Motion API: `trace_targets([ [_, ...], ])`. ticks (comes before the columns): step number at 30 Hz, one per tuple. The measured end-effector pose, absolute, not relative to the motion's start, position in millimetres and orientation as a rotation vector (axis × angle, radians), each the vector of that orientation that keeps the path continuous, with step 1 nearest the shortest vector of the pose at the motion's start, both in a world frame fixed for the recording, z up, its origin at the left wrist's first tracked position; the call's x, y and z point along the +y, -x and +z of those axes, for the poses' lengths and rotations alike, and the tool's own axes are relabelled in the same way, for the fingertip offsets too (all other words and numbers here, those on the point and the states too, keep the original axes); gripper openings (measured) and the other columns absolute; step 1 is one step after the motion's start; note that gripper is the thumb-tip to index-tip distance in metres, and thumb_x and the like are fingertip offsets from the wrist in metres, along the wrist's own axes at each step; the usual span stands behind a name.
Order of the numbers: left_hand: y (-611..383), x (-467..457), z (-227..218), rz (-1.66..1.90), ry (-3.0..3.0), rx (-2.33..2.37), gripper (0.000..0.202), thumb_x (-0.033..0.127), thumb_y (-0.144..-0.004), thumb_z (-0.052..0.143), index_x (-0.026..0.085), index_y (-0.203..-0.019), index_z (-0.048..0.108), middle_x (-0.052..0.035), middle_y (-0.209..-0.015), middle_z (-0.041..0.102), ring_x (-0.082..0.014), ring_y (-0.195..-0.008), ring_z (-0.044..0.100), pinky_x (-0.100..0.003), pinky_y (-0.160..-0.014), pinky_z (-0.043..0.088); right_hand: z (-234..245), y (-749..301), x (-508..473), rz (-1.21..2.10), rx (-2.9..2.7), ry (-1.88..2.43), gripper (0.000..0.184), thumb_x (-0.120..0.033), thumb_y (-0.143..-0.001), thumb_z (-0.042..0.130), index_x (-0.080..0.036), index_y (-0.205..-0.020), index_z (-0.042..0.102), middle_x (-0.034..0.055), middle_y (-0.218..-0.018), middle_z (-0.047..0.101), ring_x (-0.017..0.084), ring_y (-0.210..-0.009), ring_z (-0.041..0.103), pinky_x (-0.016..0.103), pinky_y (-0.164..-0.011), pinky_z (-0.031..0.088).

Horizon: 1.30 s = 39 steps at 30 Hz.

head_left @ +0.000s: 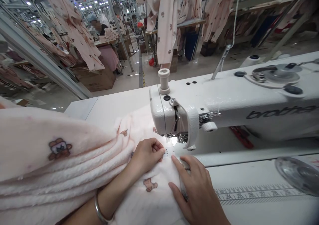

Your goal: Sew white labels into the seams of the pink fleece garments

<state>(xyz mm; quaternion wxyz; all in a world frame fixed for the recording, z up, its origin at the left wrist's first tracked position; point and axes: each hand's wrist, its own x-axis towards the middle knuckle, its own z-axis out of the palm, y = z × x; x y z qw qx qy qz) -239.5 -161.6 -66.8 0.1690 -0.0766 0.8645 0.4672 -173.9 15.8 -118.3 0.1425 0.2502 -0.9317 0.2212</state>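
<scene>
Prob. aligning white label (169, 153) on pink fleece (163, 176), just in front of sewing head (159, 113). Pinching label's edge, apparently, w/ L hand (149, 155); steadying fleece w/ R hand (196, 181), fingers spread, gripping nothing. Next, prob. needing to guide both in flat.

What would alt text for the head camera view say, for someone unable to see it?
A person's left hand and spread right hand rest on pale pink bear-print fabric at a white sewing machine, a small printed label between them. More pink printed cloth hangs in the background.
</scene>
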Motion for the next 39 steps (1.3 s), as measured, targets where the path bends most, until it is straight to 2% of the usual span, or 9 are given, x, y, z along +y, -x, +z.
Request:
trace_targets([
  [10, 238.0, -157.0, -65.6, 1.180, 0.133, 2.614, 0.009, 0.022, -0.077, 0.057, 0.017, -0.071, 0.060, 0.0003, -0.062, 0.062, -0.0154, -0.060, 0.061, -0.026, -0.058, 0.047, -118.1, 173.8, 13.7, 0.555, -2.678, -0.728, 0.052, -0.032, -0.086, 0.051, -0.013, -0.134, 0.045, 0.0175, -0.121, 0.045, 0.031, -0.114, 0.043, 0.044, -0.083, 0.047],
  [12, 231.3, -158.5, -58.3, 1.125, 0.109, 2.688, 0.008, 0.022, -0.078, 0.058, 0.016, -0.082, 0.062, -0.0025, -0.076, 0.065, -0.0163, -0.066, 0.062, -0.028, -0.062, 0.050, -118.0, 173.9, 12.9, 0.547, -2.659, -0.723, 0.051, -0.032, -0.086, 0.051, -0.012, -0.133, 0.045, 0.0177, -0.121, 0.045, 0.031, -0.115, 0.042, 0.043, -0.082, 0.047],
  [14, 221.1, -162.7, -49.3, 1.026, -0.026, 2.791, 0.019, 0.023, -0.084, 0.054, 0.017, -0.101, 0.061, -0.0068, -0.102, 0.063, -0.0164, -0.071, 0.063, -0.031, -0.067, 0.053, -118.2, 173.9, 12.5, 0.547, -2.647, -0.723, 0.051, -0.032, -0.086, 0.051, -0.012, -0.133, 0.045, 0.0178, -0.121, 0.045, 0.031, -0.115, 0.042, 0.044, -0.083, 0.046],
  [17, 204.2, -171.6, -41.8, 0.777, -0.497, 2.880, 0.028, 0.023, -0.093, 0.041, 0.019, -0.117, 0.055, -0.0110, -0.127, 0.052, -0.0203, -0.098, 0.064, -0.037, -0.086, 0.055, -119.3, 173.5, 12.9, 0.558, -2.643, -0.727, 0.052, -0.033, -0.087, 0.051, -0.013, -0.134, 0.045, 0.0178, -0.123, 0.044, 0.032, -0.116, 0.042, 0.044, -0.084, 0.045],
  [19, 195.4, -177.1, -44.7, 0.580, -0.821, 2.866, 0.033, 0.023, -0.095, 0.041, 0.015, -0.125, 0.051, -0.0137, -0.135, 0.049, -0.0246, -0.122, 0.052, -0.041, -0.101, 0.048, -120.4, 172.9, 13.4, 0.568, -2.644, -0.725, 0.052, -0.033, -0.087, 0.051, -0.012, -0.134, 0.044, 0.0178, -0.124, 0.044, 0.032, -0.117, 0.041, 0.044, -0.086, 0.045],
  [22, 188.9, -182.9, -56.5, 0.332, -1.100, 2.822, 0.049, 0.026, -0.094, 0.046, 0.008, -0.138, 0.036, -0.0174, -0.144, 0.041, -0.0273, -0.136, 0.034, -0.044, -0.108, 0.040, -121.2, 171.9, 14.3, 0.575, -2.644, -0.724, 0.052, -0.033, -0.087, 0.052, -0.012, -0.134, 0.045, 0.0178, -0.125, 0.043, 0.032, -0.118, 0.041, 0.045, -0.088, 0.043],
  [27, 189.6, -187.0, -67.4, 0.250, -1.142, 2.816, 0.057, 0.028, -0.094, 0.045, 0.008, -0.144, 0.027, -0.0180, -0.149, 0.030, -0.0263, -0.139, 0.025, -0.043, -0.110, 0.036, -119.4, 170.9, 14.5, 0.576, -2.630, -0.721, 0.052, -0.031, -0.086, 0.053, -0.012, -0.134, 0.045, 0.0183, -0.124, 0.044, 0.032, -0.118, 0.041, 0.046, -0.088, 0.043],
  [39, 190.4, -188.1, -71.2, 0.214, -1.115, 2.822, 0.055, 0.030, -0.095, 0.045, 0.011, -0.144, 0.029, -0.0159, -0.150, 0.029, -0.0254, -0.140, 0.025, -0.042, -0.109, 0.037, -117.8, 172.5, 13.4, 0.598, -2.629, -0.719, 0.049, -0.030, -0.087, 0.052, -0.011, -0.132, 0.046, 0.0181, -0.123, 0.044, 0.031, -0.117, 0.042, 0.044, -0.087, 0.043],
])
